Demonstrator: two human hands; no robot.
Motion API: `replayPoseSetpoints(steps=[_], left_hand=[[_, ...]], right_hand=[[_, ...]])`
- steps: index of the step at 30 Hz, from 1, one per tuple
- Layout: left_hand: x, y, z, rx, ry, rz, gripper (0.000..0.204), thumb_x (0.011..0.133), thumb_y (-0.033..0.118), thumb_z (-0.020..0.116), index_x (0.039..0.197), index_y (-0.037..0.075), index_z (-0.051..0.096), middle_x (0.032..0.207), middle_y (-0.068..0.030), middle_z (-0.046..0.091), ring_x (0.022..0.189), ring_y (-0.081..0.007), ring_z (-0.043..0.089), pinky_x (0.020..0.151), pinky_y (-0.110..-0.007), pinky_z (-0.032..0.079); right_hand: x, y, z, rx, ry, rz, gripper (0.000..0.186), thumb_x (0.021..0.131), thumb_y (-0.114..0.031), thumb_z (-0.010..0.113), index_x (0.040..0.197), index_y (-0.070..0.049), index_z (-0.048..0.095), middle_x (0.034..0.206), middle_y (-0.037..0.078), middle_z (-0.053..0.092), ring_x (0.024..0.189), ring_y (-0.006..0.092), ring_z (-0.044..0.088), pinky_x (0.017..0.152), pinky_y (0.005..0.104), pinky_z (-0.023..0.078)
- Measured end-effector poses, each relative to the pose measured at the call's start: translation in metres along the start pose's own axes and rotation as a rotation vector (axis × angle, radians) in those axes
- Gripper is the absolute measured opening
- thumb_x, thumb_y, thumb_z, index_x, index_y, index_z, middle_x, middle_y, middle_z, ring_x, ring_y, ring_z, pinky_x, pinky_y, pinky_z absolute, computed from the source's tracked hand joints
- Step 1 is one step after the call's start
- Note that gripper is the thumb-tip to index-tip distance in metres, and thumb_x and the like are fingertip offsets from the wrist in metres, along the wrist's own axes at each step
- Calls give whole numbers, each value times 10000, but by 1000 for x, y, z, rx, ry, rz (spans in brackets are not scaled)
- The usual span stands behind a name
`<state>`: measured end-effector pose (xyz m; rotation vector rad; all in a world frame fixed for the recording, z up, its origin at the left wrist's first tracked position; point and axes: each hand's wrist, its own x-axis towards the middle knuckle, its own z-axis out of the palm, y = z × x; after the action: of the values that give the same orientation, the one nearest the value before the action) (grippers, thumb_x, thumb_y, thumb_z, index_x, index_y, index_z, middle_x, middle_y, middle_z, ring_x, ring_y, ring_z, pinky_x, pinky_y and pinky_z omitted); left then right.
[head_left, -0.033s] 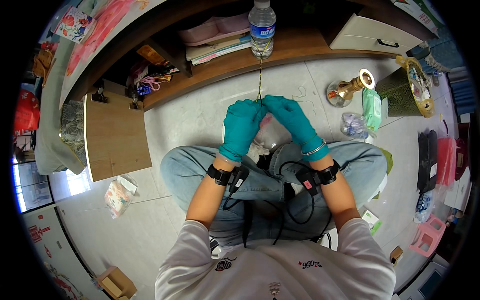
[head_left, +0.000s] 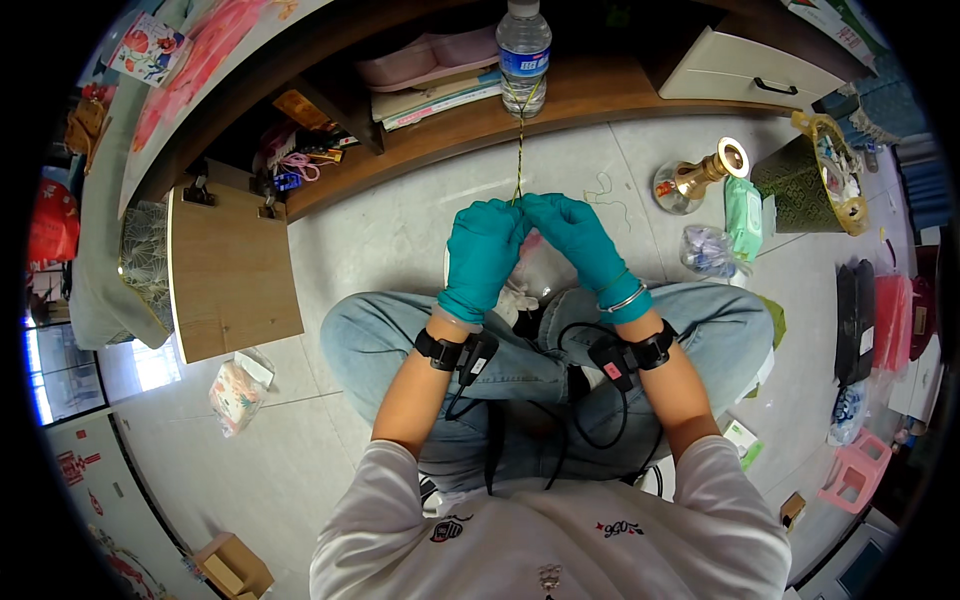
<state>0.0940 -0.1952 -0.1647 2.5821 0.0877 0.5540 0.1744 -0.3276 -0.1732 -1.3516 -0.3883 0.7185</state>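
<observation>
A clear water bottle (head_left: 525, 45) with a blue label stands upright on the low wooden shelf. Looped about its lower part, a yellow-and-black twisted cord (head_left: 520, 155) runs taut toward me. Both my hands wear teal gloves and meet at the cord's near end. Bent fingers close my left hand (head_left: 482, 250) on the cord. My right hand (head_left: 575, 240) pinches at the same spot, against the left fingertips. The gloves hide the cord's end and exactly how each finger grips it. Below my hands, a clear plastic bag (head_left: 545, 265) lies between my legs.
Ahead runs the wooden shelf (head_left: 600, 85), holding books (head_left: 445, 100). An open cabinet door (head_left: 235, 270) sticks out at left. To the right stand a gold-necked glass vessel (head_left: 685, 185), a green wipes pack (head_left: 743, 215) and a patterned bin (head_left: 800, 185). Loose thread (head_left: 605, 195) lies on the floor.
My right hand has shifted slightly left and toward me. My left hand, the bottle and the stretched cord look about the same.
</observation>
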Motion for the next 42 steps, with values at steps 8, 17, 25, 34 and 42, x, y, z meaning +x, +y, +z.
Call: replayPoseSetpoints(steps=[8,17,25,34,42], left_hand=[[2,12,-10,126,-88,34,113,778,147,585,709,60,566,705,-99,532,699,-284,516,606,-389,409],[-6,-10,2,-264,152,-82,155,823,174,620,866,33,668,780,-87,634,781,-217,595,673,-333,458],[-3,-22,-10,-1323,372,-832,245,890,168,554,720,6,624,589,-6,510,615,-138,531,640,-270,452],[3,-26,-14,-1383,150,-865,236,922,216,491,945,47,654,505,86,266,411,-32,235,401,-208,173],[5,-3,-24,-1184,-345,-668,268,913,204,498,1045,34,656,538,86,388,439,-16,251,416,-184,214]], right_hand=[[3,8,0,188,39,83,178,852,-157,616,969,-29,654,859,8,637,775,69,545,709,216,440],[3,1,-3,439,129,23,164,878,-173,570,923,-28,632,887,41,639,788,139,589,729,242,461],[5,-7,-30,472,220,151,201,903,-192,544,939,-4,603,621,-30,451,524,69,415,490,205,358],[5,-2,-39,557,115,191,154,896,-174,557,939,-40,619,611,-41,429,492,43,355,416,183,273],[4,1,-36,499,160,218,143,891,-172,561,945,-53,619,639,-15,504,517,51,432,431,173,333]])
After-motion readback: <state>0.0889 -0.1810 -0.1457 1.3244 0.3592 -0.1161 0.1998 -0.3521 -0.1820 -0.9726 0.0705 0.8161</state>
